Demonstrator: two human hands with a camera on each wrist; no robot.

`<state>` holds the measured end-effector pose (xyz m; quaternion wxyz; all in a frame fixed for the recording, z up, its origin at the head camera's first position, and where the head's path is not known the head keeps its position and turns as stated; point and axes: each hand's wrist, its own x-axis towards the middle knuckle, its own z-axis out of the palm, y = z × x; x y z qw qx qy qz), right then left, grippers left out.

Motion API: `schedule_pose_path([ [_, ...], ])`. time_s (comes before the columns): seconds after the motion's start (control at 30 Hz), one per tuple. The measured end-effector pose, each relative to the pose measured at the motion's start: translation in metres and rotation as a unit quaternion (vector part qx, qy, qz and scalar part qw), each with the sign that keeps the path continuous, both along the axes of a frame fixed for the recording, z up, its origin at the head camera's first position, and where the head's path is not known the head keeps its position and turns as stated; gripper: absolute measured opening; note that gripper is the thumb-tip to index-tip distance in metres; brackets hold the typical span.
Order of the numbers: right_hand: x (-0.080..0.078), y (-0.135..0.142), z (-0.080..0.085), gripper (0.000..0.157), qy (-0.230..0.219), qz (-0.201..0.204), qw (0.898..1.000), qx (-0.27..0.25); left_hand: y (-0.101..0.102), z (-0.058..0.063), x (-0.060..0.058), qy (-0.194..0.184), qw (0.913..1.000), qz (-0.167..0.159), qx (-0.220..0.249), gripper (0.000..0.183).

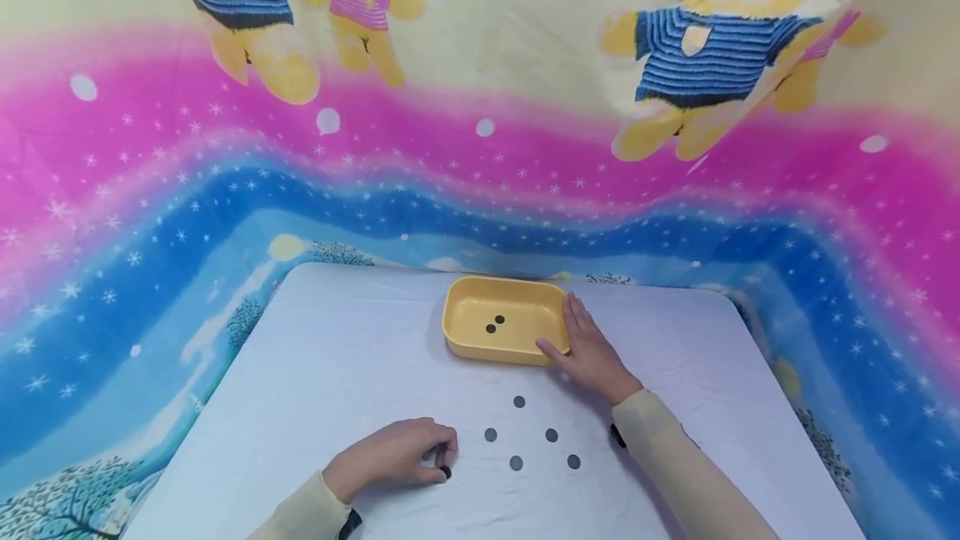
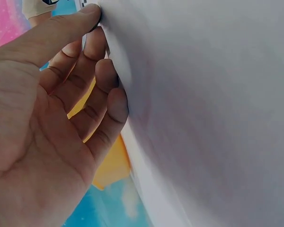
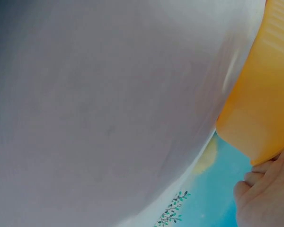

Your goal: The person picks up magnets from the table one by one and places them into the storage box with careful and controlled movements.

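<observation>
My left hand (image 1: 401, 452) is low on the white table, fingers curled, with a small black disc (image 1: 446, 472) at its thumb tip. In the left wrist view the left hand (image 2: 52, 113) has thumb and index tips close together at the cloth, the disc mostly hidden. At the back, my right hand (image 1: 592, 352) holds the right end of a yellow plastic tray (image 1: 480, 352), thumb over the rim and fingers along the outer wall. Two dark discs (image 1: 491, 328) lie inside the tray. Several dark discs (image 1: 519, 402) lie spread between the hands.
White cloth covers the table (image 1: 337, 340). A patterned curtain (image 1: 480, 165) with bears and snowflakes surrounds its back and sides, close behind the tray (image 3: 260, 94).
</observation>
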<state>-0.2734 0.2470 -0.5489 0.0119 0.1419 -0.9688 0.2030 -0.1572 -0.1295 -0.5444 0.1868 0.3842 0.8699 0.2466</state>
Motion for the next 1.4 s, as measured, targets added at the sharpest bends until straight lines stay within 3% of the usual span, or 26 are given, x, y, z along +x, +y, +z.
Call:
schedule_pose_path([
  [0.27, 0.001, 0.0, 0.0, 0.111, 0.004, 0.001, 1.0, 0.004, 0.003, 0.003, -0.001, -0.011, 0.9988, 0.003, 0.047, 0.02],
  [0.67, 0.001, 0.0, 0.0, 0.109, 0.002, 0.003, 1.0, 0.0, 0.006, 0.007, -0.01, -0.004, 0.9978, 0.024, 0.062, 0.018],
  [1.13, 0.002, -0.001, -0.001, 0.11, 0.008, 0.007, 1.0, -0.004, 0.017, 0.021, -0.036, 0.022, 0.9953, 0.049, 0.081, 0.016],
  [1.4, 0.001, 0.001, 0.0, 0.11, 0.009, 0.006, 1.0, -0.001, 0.028, 0.025, -0.053, 0.049, 0.9892, 0.088, 0.106, 0.011],
])
